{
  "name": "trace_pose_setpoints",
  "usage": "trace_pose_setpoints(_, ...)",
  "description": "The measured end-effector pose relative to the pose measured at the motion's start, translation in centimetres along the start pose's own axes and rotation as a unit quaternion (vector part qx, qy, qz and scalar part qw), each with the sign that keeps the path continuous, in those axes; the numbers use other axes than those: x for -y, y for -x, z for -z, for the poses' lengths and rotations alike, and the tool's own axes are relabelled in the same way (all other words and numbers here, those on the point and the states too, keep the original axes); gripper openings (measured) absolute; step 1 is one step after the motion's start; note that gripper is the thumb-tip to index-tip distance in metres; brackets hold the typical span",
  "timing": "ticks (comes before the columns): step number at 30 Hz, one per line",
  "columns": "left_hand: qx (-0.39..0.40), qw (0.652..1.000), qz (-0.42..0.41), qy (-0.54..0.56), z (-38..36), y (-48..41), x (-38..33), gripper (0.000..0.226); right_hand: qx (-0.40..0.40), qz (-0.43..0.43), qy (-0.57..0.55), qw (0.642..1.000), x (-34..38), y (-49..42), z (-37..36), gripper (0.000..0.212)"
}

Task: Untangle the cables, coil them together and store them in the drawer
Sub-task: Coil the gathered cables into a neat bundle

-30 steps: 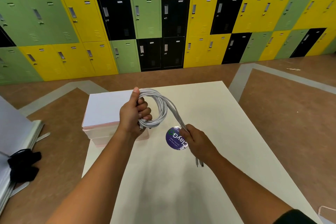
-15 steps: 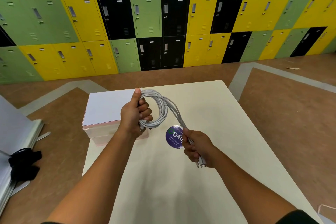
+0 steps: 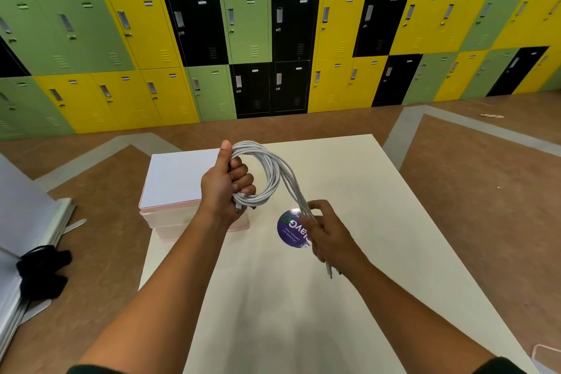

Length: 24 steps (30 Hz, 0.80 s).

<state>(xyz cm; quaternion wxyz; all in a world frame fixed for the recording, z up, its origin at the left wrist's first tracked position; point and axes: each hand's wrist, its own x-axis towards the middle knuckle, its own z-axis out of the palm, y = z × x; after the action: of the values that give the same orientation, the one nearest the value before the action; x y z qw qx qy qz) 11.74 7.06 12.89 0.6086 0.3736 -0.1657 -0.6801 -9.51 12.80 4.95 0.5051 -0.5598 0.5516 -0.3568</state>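
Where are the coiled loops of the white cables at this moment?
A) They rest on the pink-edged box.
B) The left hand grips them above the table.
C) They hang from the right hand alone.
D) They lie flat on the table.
B: the left hand grips the loops of the white cables above the table, while the right hand holds only the straight tail ends.
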Motion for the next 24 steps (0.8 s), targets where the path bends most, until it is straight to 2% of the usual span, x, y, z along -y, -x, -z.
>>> trace_pose_setpoints(3, -0.010, 1.000, -0.002, 0.020, 0.1, -0.2, -0.4, 0.048, -0.025, 0.064, 0.103, 0.992, 0.1, 0.2, 0.2, 0.022)
trace_pose_setpoints(5, -0.015, 0.999, -0.002, 0.029, 0.0, -0.2, -0.5, 0.049, -0.031, 0.096, 0.151, 0.983, 0.1, 0.2, 0.1, 0.016)
trace_pose_setpoints(7, -0.018, 0.999, -0.003, 0.029, -0.2, -0.2, -0.6, 0.049, -0.047, 0.115, 0.207, 0.970, -0.2, -0.1, -0.1, 0.011)
trace_pose_setpoints(10, -0.021, 1.000, -0.008, 0.011, -0.3, -0.1, -0.5, 0.048, -0.076, 0.113, 0.285, 0.949, -0.7, -0.8, -0.1, 0.019)
trace_pose_setpoints(12, -0.021, 1.000, -0.008, 0.003, -0.3, 0.0, -0.3, 0.047, -0.069, 0.061, 0.216, 0.972, -0.2, -1.2, -0.2, 0.023)
trace_pose_setpoints(15, -0.020, 1.000, -0.006, 0.009, -0.2, -0.1, 0.0, 0.047, -0.027, -0.023, 0.032, 0.999, 0.8, -1.3, -0.2, 0.028)
trace_pose_setpoints(17, -0.021, 1.000, -0.006, 0.010, -0.3, -0.1, -0.1, 0.047, 0.000, -0.062, -0.099, 0.993, 1.2, -1.0, -0.1, 0.032)
trace_pose_setpoints(19, -0.021, 1.000, -0.008, 0.009, -0.3, 0.0, -0.3, 0.048, 0.029, -0.094, -0.211, 0.973, 1.7, -0.7, 0.1, 0.033)
trace_pose_setpoints(21, -0.016, 1.000, -0.008, 0.013, -0.3, 0.1, -0.4, 0.048, 0.040, -0.110, -0.250, 0.961, 2.3, -0.5, 0.3, 0.031)
trace_pose_setpoints(24, -0.010, 1.000, -0.006, 0.020, -0.5, 0.1, -0.5, 0.048, 0.021, -0.056, -0.183, 0.981, 2.7, -0.4, 0.4, 0.025)
